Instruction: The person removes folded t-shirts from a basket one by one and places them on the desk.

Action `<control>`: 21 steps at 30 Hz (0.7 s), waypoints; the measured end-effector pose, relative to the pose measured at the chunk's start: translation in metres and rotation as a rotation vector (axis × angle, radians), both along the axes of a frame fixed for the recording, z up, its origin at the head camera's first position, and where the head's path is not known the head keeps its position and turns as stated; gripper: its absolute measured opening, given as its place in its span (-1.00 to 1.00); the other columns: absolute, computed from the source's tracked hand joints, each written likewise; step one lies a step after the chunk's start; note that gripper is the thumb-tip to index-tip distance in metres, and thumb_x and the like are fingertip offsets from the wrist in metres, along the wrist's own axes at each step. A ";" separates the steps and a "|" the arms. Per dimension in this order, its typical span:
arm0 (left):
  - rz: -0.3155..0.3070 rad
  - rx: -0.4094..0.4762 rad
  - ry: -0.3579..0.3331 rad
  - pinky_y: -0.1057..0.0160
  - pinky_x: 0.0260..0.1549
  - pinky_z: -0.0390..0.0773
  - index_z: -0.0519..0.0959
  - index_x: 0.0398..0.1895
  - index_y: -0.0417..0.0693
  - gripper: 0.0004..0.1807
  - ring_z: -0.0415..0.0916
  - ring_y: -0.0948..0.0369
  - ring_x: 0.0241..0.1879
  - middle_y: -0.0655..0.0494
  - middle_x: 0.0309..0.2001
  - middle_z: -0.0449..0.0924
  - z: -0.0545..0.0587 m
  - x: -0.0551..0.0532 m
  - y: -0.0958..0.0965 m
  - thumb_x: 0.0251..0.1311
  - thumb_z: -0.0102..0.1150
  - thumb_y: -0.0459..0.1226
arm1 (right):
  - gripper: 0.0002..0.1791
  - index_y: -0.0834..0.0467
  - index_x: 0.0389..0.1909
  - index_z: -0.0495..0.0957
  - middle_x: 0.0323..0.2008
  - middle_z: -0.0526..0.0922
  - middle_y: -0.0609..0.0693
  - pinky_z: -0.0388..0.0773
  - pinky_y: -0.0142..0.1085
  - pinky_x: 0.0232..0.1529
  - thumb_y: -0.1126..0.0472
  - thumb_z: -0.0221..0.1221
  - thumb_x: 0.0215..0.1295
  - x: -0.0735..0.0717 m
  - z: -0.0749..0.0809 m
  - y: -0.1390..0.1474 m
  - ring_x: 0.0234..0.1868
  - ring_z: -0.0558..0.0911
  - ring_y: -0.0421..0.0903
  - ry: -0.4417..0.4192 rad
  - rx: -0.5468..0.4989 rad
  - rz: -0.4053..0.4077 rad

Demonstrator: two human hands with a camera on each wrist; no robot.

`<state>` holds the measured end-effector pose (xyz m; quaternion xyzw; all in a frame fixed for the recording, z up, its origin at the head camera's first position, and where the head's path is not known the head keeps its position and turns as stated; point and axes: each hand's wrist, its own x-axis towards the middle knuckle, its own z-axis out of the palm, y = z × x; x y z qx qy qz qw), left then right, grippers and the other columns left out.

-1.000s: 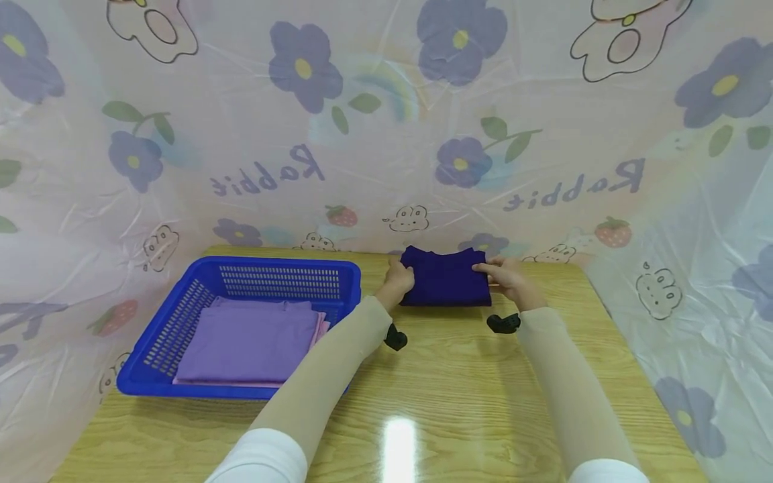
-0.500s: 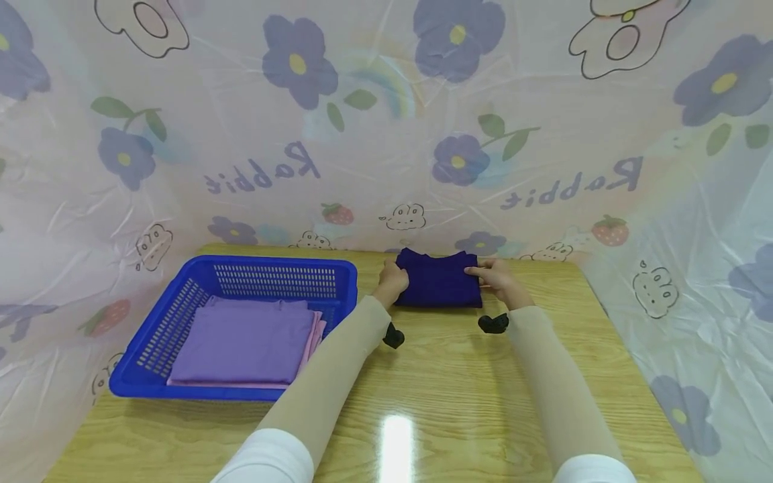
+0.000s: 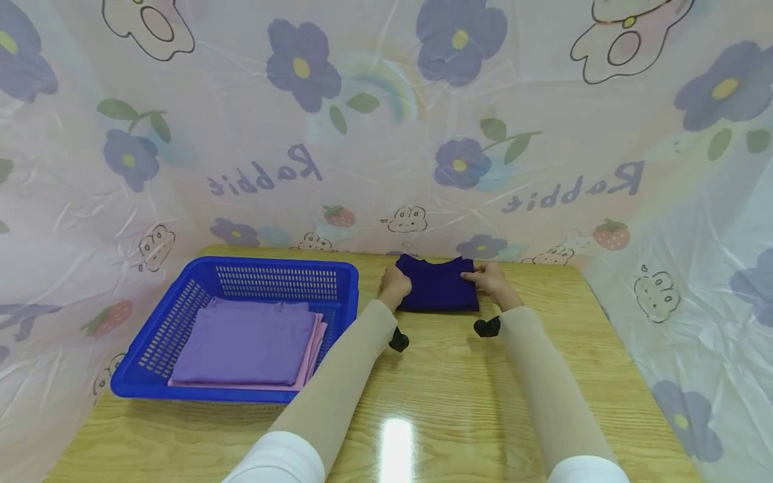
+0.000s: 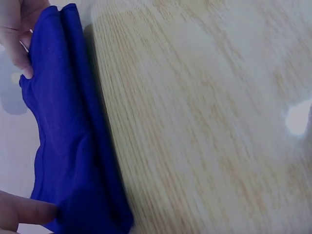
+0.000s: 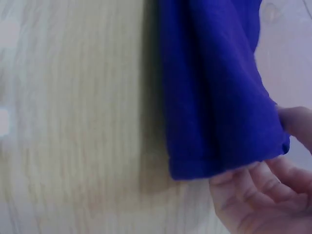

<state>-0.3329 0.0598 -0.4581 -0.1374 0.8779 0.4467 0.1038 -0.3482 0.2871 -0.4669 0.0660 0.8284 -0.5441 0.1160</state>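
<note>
A folded dark blue shirt (image 3: 436, 287), its curved neckline at the far side, is held close over the back of the table. My left hand (image 3: 395, 284) grips its left edge, and the thumb lies on top of the cloth in the left wrist view. At the opposite edge my right hand (image 3: 488, 280) pinches the fabric, thumb above and fingers beneath. In the right wrist view the folded layers of the shirt (image 5: 219, 97) show along the near side, with the right hand (image 5: 265, 192) at the corner.
A blue plastic basket (image 3: 284, 263) stands on the left of the wooden table (image 3: 447, 396). Inside lie a folded lilac garment (image 3: 241, 342) and pink cloth (image 3: 314, 342) under it. A printed curtain (image 3: 386, 134) hangs behind the table.
Both hands have brought the dark blue shirt slightly left and lower towards the table, keeping their grip on its two edges. The basket has stayed put.
</note>
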 end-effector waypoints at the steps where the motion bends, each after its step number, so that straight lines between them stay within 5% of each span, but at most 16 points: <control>1: -0.008 -0.030 -0.005 0.00 0.24 0.39 0.33 0.36 -0.34 -0.54 0.37 -0.15 0.25 -0.25 0.25 0.46 0.000 0.000 0.000 0.44 -0.11 -0.40 | -0.48 0.53 0.25 0.35 -0.31 0.61 0.15 0.40 -0.39 -0.62 0.27 0.18 0.43 0.001 0.000 -0.001 -0.63 0.46 -0.23 0.013 0.018 0.008; 5: -0.048 -0.082 -0.044 -0.05 0.30 0.28 0.43 0.32 -0.27 -0.57 0.26 -0.21 0.30 -0.29 0.30 0.37 0.004 0.000 -0.001 0.43 -0.07 -0.37 | -0.61 0.53 0.09 0.48 -0.37 0.65 0.23 0.49 -0.37 -0.58 0.28 0.19 0.42 0.003 -0.002 -0.004 -0.62 0.51 -0.21 0.073 0.124 0.025; 7: -0.054 -0.087 -0.064 -0.05 0.26 0.30 0.46 0.30 -0.25 -0.58 0.26 -0.24 0.29 -0.32 0.31 0.33 0.005 0.001 -0.001 0.42 -0.06 -0.35 | -0.73 0.49 -0.18 0.52 -0.52 0.60 0.17 0.44 -0.37 -0.60 0.27 0.20 0.42 0.004 -0.002 -0.006 -0.67 0.44 -0.22 0.108 0.205 0.041; 11: -0.041 -0.099 -0.063 -0.07 0.18 0.36 0.47 0.28 -0.23 -0.58 0.28 -0.24 0.24 -0.34 0.27 0.33 0.012 0.006 0.001 0.42 -0.03 -0.29 | -0.53 0.18 -0.67 0.24 -0.76 0.26 -0.08 0.28 -0.38 -0.64 0.23 0.21 0.42 0.006 0.001 -0.008 -0.76 0.26 -0.22 0.140 0.333 0.061; 13: -0.035 -0.107 -0.058 -0.09 0.17 0.36 0.41 0.32 -0.24 -0.54 0.26 -0.22 0.24 -0.34 0.25 0.31 0.014 0.006 0.002 0.42 -0.02 -0.26 | -0.43 0.09 -0.73 0.13 -0.79 0.12 -0.12 0.27 -0.37 -0.66 0.21 0.20 0.42 0.006 0.003 -0.009 -0.78 0.22 -0.21 0.134 0.359 0.061; 21: -0.040 -0.129 -0.021 -0.04 0.23 0.29 0.22 0.44 -0.28 -0.37 0.19 -0.19 0.27 -0.35 0.25 0.26 0.023 -0.001 0.002 0.36 0.00 -0.22 | -0.45 0.08 -0.74 0.18 -0.84 0.23 -0.12 0.61 -0.14 -0.51 0.14 0.17 0.45 0.008 0.018 -0.009 -0.72 0.53 0.01 0.110 0.406 0.040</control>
